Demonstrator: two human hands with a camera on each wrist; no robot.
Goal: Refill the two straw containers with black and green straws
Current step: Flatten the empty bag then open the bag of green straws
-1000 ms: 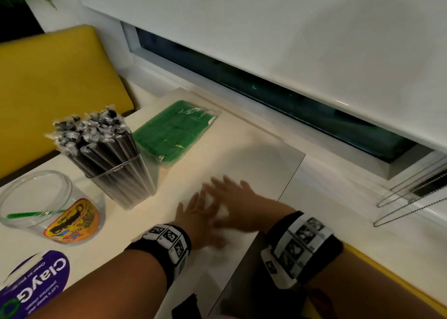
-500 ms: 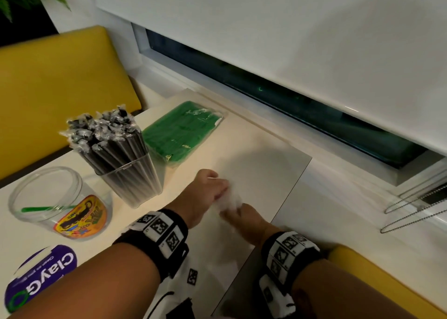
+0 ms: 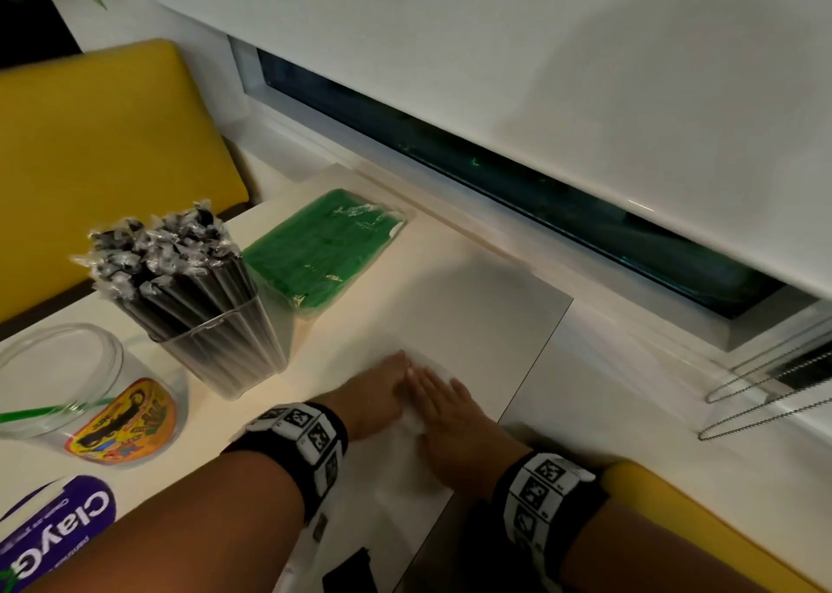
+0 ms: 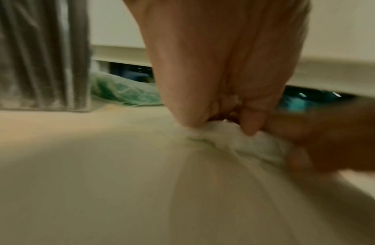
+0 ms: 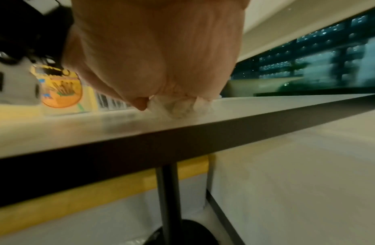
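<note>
1. Nearest, at 6 o'clock in the head view, both hands meet over a crumpled clear plastic wrapper point(image 3: 416, 417) lying on the bench point(image 3: 472, 304). The left hand point(image 3: 376, 396) has its fingers point(image 4: 252, 121) curled, pinching a bunch of the film. The right hand point(image 3: 452, 412) lies flatter on top, fingers together, gathering the wrapper under its palm.
2. The step in hand looks like balling up the empty wrapper. To do it well, squeeze it tight in one fist so none springs loose, and carry it off the bench before reaching for more straws.
3. At 9 o'clock stands the round jar point(image 3: 67, 390), nearly empty, with one green straw point(image 3: 49, 414) inside; a purple lid point(image 3: 58, 529) lies at 8 o'clock.
4. At 10 o'clock the square container point(image 3: 229, 349) is packed full of black straws point(image 3: 180, 277).
5. Farthest, toward 11 o'clock, lies the unopened pack of green straws point(image 3: 319, 255), just beside the square container. It should be opened next, by my judgement.
</note>
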